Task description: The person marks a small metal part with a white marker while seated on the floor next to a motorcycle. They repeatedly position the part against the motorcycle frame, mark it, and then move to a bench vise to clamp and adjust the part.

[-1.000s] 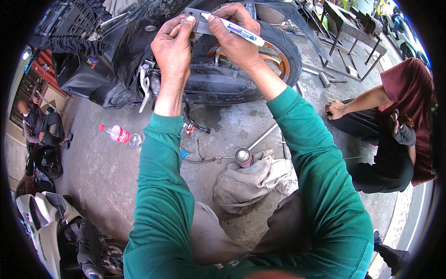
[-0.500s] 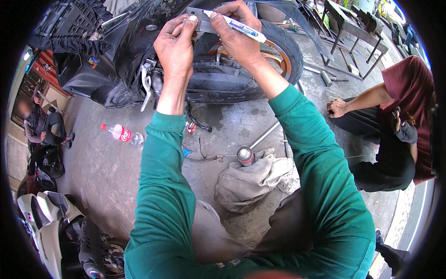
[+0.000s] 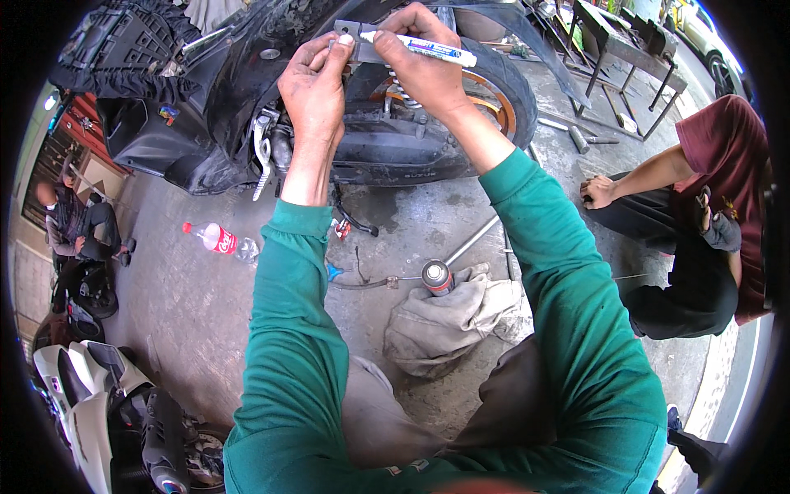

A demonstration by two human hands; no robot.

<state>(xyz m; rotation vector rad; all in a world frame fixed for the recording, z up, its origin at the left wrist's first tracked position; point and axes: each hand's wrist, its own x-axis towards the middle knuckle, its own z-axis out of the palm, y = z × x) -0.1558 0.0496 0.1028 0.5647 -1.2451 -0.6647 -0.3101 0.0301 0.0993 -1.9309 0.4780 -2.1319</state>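
A head-worn fisheye looks closely down along the sleeves [image 3: 568, 288] toward the fingers [image 3: 338, 58].

The location is a motorcycle repair workshop, apparently open to the street. Indicators: a black motorcycle [image 3: 230, 99] with an exposed suspension spring [image 3: 397, 85]; a white motorcycle [image 3: 86, 412]; a concrete floor [image 3: 185, 305] (dark-stained in places) bearing a metal bar [image 3: 471, 241]; a metal bench [image 3: 619, 39]; and a parked car [image 3: 699, 34] beyond.

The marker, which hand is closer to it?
The right: the right hand holds the marker in its grip. The left hand is to the marker's left, pinching the plate.
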